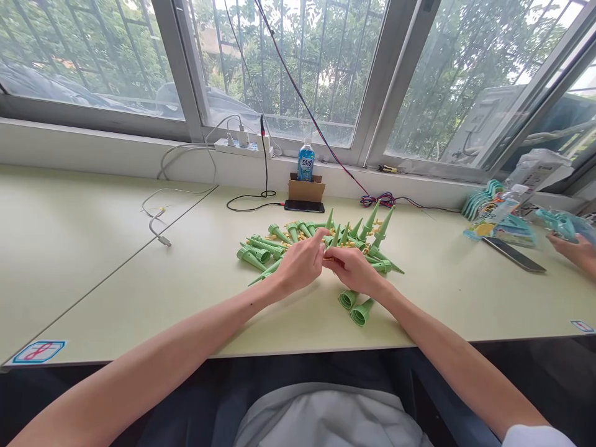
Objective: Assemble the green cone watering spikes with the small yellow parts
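My left hand point(300, 264) and my right hand point(354, 268) meet over the near side of a pile of green plastic watering spikes point(382, 228). Both hands are closed, fingertips pinched together and touching or almost touching. What they pinch is hidden by the fingers. Some spikes stand on their wide ends with tips up, while others lie on their sides. Small yellow pieces point(367, 241) are scattered among them. Close below my right hand lie two green spikes point(360, 312), their hollow threaded ends facing me.
Behind the pile are a phone point(304, 206), a cardboard box point(306, 188) and a blue bottle point(305, 161). Cables point(384, 200) run along the table's back. At right are another phone point(513, 254), teal hangers point(487, 198), a clear bottle point(498, 214) and another person's hand point(575, 251).
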Demonstrator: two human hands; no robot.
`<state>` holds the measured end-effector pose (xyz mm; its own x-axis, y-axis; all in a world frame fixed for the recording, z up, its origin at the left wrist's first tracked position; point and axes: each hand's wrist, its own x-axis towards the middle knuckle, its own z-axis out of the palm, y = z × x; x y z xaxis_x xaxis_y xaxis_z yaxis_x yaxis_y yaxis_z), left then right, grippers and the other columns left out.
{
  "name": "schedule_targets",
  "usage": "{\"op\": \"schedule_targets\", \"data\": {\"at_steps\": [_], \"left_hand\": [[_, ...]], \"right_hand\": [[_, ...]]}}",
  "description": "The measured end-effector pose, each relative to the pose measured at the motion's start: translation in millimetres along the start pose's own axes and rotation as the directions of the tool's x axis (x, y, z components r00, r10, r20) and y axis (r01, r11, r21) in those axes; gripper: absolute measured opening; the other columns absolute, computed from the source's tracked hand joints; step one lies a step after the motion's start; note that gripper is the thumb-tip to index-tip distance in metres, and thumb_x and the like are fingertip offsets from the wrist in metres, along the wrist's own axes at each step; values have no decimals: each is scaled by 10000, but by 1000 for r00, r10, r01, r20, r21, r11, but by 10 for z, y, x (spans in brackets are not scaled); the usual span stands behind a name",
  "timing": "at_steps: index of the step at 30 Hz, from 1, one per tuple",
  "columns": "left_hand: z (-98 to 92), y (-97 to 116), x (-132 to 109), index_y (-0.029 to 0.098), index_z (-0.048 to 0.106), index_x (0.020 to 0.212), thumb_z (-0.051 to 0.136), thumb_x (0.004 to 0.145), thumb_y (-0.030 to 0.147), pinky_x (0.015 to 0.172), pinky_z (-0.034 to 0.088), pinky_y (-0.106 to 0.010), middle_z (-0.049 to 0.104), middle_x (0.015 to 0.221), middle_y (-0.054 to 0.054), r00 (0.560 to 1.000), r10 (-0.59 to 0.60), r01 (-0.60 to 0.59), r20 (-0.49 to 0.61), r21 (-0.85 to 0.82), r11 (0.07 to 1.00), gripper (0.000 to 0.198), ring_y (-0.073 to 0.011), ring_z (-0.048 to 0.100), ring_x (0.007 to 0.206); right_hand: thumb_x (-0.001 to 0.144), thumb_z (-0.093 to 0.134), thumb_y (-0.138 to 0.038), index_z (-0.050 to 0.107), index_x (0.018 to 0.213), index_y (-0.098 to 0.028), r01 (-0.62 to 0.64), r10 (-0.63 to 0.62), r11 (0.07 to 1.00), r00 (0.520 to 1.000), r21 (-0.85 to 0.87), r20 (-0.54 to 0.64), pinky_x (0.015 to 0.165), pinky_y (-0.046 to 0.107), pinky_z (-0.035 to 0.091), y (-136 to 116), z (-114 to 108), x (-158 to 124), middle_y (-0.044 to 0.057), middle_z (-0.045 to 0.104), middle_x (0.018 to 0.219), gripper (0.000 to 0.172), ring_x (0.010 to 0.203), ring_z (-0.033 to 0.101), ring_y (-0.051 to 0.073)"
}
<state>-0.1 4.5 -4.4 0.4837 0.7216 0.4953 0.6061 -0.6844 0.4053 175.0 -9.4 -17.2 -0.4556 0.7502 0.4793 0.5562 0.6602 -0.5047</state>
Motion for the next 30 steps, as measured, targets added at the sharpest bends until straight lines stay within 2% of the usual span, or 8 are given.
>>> {"op": "schedule_targets", "data": {"at_steps": [10, 18, 24, 30], "left_hand": [[2, -2, -3, 195, 461, 1271, 314, 974, 244, 630, 404, -276, 648, 766, -24, 1000, -4, 4, -10, -9, 1000, 335, -181, 596, 655], [-8, 1, -6, 205, 461, 1269, 306, 973, 238, 619, 396, -272, 638, 750, -16, 1000, -4, 4, -7, -7, 1000, 336, -181, 600, 659], [-3, -11, 0, 205, 461, 1266, 291, 976, 237, 624, 394, -279, 644, 761, -17, 1000, -18, 18, -13, -18, 1000, 337, -180, 588, 658], [-21, -41, 23, 190, 484, 1240, 284, 985, 259, 622, 381, -272, 586, 687, 6, 999, -37, 34, -37, -77, 996, 331, -161, 540, 614]], "right_hand": [[952, 438, -256, 493, 732, -197, 0, 0, 1000, 1000, -13, 10, 557, 225, 314, 9, 9, -6, -30, 460, 604, 234, 539, 365, 105], [961, 425, -260, 502, 739, -197, 10, -10, 1000, 1000, -5, 21, 548, 227, 324, -14, 16, 1, -23, 493, 607, 243, 531, 372, 107], [954, 453, -264, 548, 752, -187, -14, 13, 999, 1000, 35, 2, 558, 225, 354, -59, 24, -3, -13, 544, 624, 236, 538, 403, 103], [939, 486, -261, 580, 852, -180, -29, 28, 998, 1000, 53, 13, 569, 235, 379, -53, 43, -22, 2, 596, 655, 151, 547, 469, 110]]}}
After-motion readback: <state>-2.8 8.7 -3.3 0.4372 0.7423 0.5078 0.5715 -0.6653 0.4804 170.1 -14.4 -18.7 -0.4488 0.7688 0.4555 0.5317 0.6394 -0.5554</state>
